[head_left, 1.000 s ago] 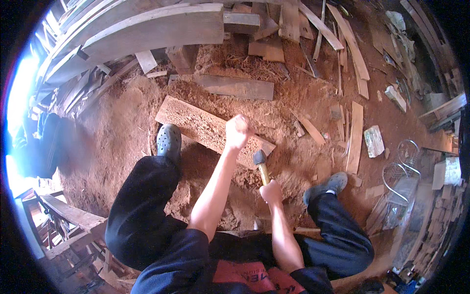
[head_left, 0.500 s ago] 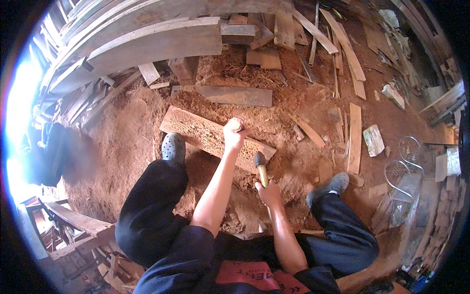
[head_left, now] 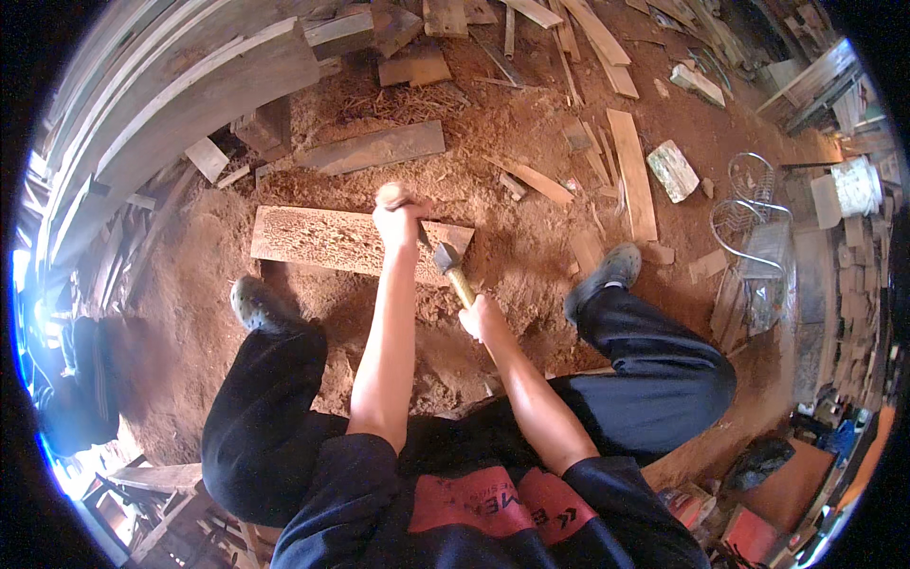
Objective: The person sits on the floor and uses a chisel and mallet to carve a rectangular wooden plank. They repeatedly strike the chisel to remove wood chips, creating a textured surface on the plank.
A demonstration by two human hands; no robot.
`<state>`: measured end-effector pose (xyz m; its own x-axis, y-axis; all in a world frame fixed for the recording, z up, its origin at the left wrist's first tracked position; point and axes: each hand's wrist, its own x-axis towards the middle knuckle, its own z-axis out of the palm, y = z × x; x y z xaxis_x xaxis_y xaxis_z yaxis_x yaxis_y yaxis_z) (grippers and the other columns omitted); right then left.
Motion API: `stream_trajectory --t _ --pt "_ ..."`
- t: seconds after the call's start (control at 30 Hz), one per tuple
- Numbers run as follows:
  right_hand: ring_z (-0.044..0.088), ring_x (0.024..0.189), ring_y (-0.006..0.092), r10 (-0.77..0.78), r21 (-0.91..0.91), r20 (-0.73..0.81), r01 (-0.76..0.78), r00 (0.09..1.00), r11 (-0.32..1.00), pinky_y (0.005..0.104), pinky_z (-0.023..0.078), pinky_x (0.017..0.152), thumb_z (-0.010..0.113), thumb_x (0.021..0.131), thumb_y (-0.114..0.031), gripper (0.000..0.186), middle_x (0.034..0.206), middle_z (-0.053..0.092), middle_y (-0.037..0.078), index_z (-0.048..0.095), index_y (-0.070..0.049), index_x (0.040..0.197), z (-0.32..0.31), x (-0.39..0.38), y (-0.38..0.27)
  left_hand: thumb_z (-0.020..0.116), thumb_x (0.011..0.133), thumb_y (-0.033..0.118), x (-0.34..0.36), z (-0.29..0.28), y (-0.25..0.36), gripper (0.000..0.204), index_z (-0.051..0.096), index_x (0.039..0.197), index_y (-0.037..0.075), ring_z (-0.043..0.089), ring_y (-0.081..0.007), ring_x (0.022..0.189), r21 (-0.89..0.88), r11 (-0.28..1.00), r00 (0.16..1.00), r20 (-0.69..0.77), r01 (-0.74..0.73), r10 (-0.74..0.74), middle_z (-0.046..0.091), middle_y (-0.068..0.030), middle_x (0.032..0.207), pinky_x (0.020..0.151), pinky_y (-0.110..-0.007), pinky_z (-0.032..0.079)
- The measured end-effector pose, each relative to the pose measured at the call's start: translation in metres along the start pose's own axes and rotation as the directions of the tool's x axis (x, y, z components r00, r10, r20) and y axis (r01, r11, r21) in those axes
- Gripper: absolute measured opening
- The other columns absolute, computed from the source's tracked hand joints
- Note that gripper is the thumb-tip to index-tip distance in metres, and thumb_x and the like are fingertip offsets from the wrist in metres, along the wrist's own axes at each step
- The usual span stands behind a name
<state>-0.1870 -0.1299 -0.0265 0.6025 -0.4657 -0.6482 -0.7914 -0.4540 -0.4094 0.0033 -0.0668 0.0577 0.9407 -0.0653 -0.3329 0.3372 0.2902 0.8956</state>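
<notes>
A pale board [head_left: 308, 235] with a densely pitted face lies on sawdust between my spread legs. My left hand [head_left: 398, 218] is closed round a chisel-like tool [head_left: 423, 237] above the board's right part, its dark blade angled down toward the wood. My right hand [head_left: 480, 319] grips the yellowish handle of a hammer, whose dark head [head_left: 447, 258] is just right of the chisel, near the board's lower edge. My left shoe [head_left: 265, 305] is below the board's left end; my right shoe [head_left: 602, 280] is off to the right.
Long planks [head_left: 218, 85] are stacked at upper left. Loose offcuts [head_left: 630, 171] lie on the reddish dirt floor [head_left: 171, 284]. A bent wire object [head_left: 749, 218], a white bucket [head_left: 853, 188] and stacked wood stand at right. A dark clothed shape [head_left: 81, 379], too blurred to tell, is at far left.
The view has shifted, so the board appears higher and more level. My left shoe has moved down-left, away from the board's edge. Both hands keep their tools.
</notes>
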Motion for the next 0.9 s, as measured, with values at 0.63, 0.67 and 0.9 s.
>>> stream_trajectory --t 0.63,0.67,0.9 --pt "0.064 0.068 0.0373 -0.022 0.057 0.085 0.017 0.996 0.998 0.0434 0.053 0.062 0.057 0.065 -0.015 0.029 0.071 0.061 0.029 0.061 0.011 0.077 -0.003 0.007 0.0 0.08 0.059 0.006 -0.001 -0.064 -0.015 0.027 0.055 0.068 0.006 0.052 -0.0111 0.061 0.294 0.86 0.868 0.411 -0.416 0.279 0.057 -0.0019 0.066 0.058 -0.027 0.045" --pt "0.064 0.067 0.037 0.049 0.113 0.119 -0.063 0.992 0.992 0.0428 0.053 0.061 0.057 0.064 -0.015 0.03 0.071 0.061 0.029 0.06 0.012 0.077 -0.005 0.002 -0.01 0.081 0.058 0.01 -0.002 -0.072 -0.02 0.028 0.055 0.069 0.006 0.053 -0.0118 0.06 0.353 0.808 0.844 0.446 -0.471 0.297 0.058 -0.0021 0.066 0.058 -0.028 0.045" --pt "0.06 0.046 0.0271 -0.043 0.07 -0.005 0.043 0.999 0.997 0.0385 0.046 0.043 0.071 0.068 -0.025 0.034 0.054 0.058 0.017 0.059 0.006 0.066 0.003 -0.001 -0.002 0.083 0.058 0.03 -0.004 -0.065 -0.019 0.041 0.059 0.082 0.006 0.06 -0.0179 0.069 0.407 0.769 0.804 0.55 -0.494 0.225 0.063 -0.0074 0.074 0.065 -0.031 0.049"
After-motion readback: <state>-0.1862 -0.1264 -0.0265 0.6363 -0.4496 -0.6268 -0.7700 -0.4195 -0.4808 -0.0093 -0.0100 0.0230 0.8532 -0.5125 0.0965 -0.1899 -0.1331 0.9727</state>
